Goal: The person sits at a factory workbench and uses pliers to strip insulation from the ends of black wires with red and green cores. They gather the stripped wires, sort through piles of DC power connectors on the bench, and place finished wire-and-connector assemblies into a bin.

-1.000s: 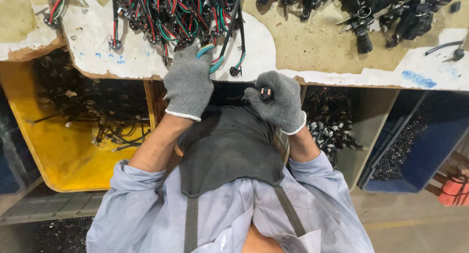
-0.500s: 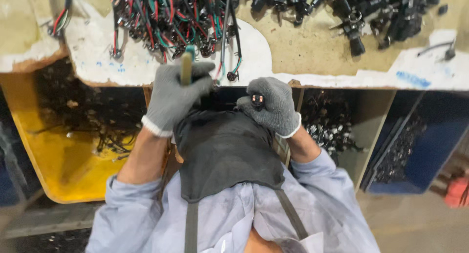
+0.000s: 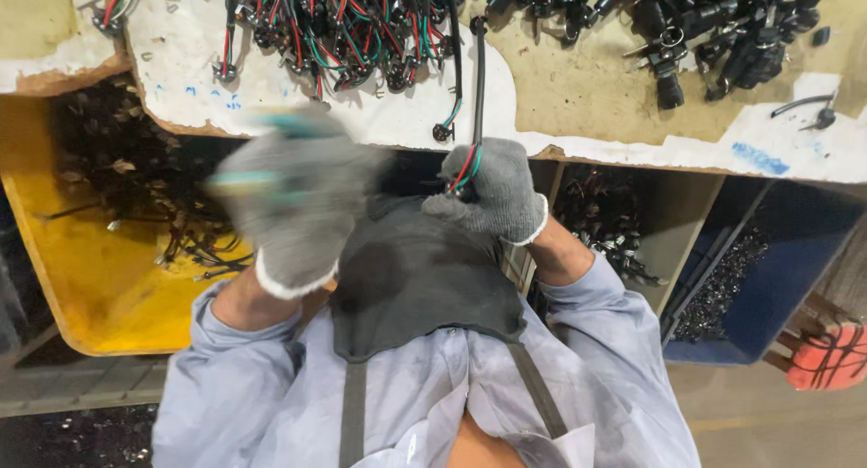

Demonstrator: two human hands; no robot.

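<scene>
My right hand (image 3: 495,195), in a grey knit glove, grips the end of a black cable (image 3: 477,79) with red and green wires showing at the fist. The cable runs up over the worn white bench top (image 3: 578,88). My left hand (image 3: 287,201), also gloved, is motion-blurred in front of my chest, above the dark apron (image 3: 415,287). It is closed around a small tool with a teal handle (image 3: 282,122), of which only smeared streaks show. The two hands are apart, the left one lower and to the left.
A tangle of red, green and black wired connectors (image 3: 343,25) lies on the bench ahead. Black plugs (image 3: 713,25) are heaped at top right. Under the bench are a yellow bin (image 3: 99,287) of dark scraps, a wooden compartment (image 3: 614,224) and a blue bin (image 3: 768,278).
My left hand has swung down and left from the bench edge, now blurred. My right hand holds a cable that now stretches up over the bench.
</scene>
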